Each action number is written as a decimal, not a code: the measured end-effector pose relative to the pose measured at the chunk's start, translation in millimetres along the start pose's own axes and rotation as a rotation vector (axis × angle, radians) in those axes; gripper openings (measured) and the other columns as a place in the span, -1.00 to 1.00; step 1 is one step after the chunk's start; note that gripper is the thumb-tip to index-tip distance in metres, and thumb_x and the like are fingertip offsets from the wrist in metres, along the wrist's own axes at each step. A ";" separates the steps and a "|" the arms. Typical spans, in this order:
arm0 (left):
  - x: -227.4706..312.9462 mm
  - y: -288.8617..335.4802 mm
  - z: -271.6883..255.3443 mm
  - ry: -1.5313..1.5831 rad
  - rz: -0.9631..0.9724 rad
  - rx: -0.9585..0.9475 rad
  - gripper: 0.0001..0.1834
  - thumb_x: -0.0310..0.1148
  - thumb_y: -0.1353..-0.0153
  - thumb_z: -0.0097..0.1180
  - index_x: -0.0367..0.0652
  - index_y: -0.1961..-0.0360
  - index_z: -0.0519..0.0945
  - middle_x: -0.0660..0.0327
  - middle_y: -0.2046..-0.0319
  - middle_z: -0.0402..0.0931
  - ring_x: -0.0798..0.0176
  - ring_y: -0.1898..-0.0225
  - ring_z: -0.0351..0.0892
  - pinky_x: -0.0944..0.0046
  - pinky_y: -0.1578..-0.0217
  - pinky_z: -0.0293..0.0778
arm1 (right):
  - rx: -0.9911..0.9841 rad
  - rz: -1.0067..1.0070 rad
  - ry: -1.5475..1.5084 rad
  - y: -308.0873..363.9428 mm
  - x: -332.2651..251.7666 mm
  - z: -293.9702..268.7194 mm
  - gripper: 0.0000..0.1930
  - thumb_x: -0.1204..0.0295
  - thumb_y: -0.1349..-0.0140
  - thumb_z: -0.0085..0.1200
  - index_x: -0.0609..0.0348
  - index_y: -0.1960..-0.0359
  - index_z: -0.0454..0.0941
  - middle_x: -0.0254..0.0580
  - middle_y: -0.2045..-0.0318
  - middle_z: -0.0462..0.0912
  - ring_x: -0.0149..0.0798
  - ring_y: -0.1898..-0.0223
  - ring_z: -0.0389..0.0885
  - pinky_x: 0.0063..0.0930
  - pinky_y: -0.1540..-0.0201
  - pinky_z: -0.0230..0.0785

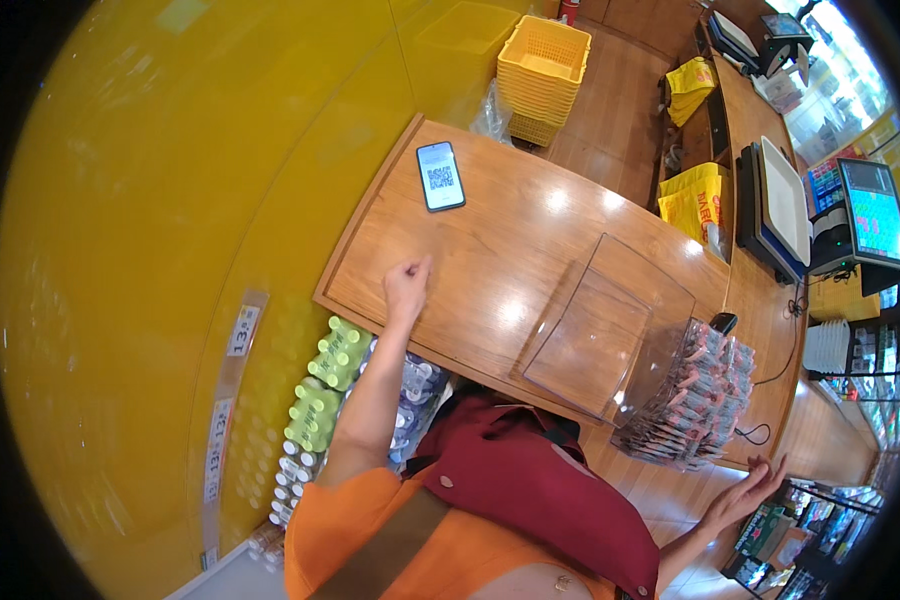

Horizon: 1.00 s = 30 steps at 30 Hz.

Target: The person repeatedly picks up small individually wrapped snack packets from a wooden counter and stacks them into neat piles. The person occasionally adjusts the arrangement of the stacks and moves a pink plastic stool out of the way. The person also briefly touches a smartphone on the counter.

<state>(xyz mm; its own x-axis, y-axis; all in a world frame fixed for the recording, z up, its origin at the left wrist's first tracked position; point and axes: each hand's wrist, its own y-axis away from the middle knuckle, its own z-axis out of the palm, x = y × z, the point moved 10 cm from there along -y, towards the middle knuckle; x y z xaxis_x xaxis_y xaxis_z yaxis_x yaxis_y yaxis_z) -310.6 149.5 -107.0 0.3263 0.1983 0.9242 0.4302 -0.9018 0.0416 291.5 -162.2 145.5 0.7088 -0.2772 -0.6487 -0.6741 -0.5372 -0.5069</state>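
My left hand (407, 290) is over the wooden counter (490, 215), its fingers curled in with nothing visible in them. Beyond it a smartphone (440, 177) lies face up, a square code lit on its screen. My right hand (755, 490) is out past the counter's near right edge, fingers stretched and holding nothing. Closest to that hand is a pile of small packets (692, 400) in clear and reddish wrapping. The packets lie at the right end of a clear plastic box (590, 330), whose left part shows bare counter through it.
Yellow shopping baskets (542, 70) are stacked beyond the counter. To the right are yellow bags (692, 205), a scale with a white tray (785, 200) and a lit screen (875, 210). A yellow wall (220, 150) runs along the left. Bottled drink packs (315, 412) stand below the counter.
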 end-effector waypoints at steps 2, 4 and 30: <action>-29.9 -49.6 23.2 -0.103 -0.003 0.012 -0.66 -0.18 -0.10 0.24 -0.32 0.40 0.64 0.08 0.55 0.61 0.16 0.52 0.57 0.26 0.41 0.46 | 0.060 0.022 0.034 5.9 -9.6 -12.7 -0.54 0.25 -0.44 -0.22 0.14 -0.30 0.18 -0.10 0.19 0.50 -0.26 0.13 0.47 -0.42 -0.03 0.33; -21.6 -80.0 37.4 -0.216 -0.002 -0.004 -0.56 -0.13 -0.09 0.23 -0.33 0.21 0.56 0.02 0.40 0.60 0.07 0.36 0.58 0.20 0.29 0.46 | 0.103 0.053 0.077 15.1 -13.3 -22.0 -0.54 0.24 -0.44 -0.23 0.13 -0.30 0.19 -0.09 0.20 0.50 -0.26 0.15 0.48 -0.42 -0.01 0.35; -26.9 22.3 75.3 -0.564 0.154 -0.220 0.20 -0.03 0.10 0.37 -0.39 -0.35 -0.14 -0.26 -0.17 0.06 -0.22 -0.13 0.12 -0.14 -0.16 0.06 | -0.021 0.036 0.076 -23.7 -59.3 79.5 -0.51 0.24 -0.43 -0.19 0.10 -0.33 0.13 -0.12 0.19 0.50 -0.32 0.20 0.46 -0.45 0.06 0.35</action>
<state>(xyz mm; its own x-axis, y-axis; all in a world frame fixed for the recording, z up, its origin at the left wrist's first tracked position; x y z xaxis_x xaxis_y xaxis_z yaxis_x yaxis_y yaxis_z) -246.4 153.0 -159.5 0.7909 0.1779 0.5855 0.1788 -0.9822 0.0569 248.9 -69.7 150.9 0.6987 -0.3554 -0.6208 -0.6951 -0.5424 -0.4718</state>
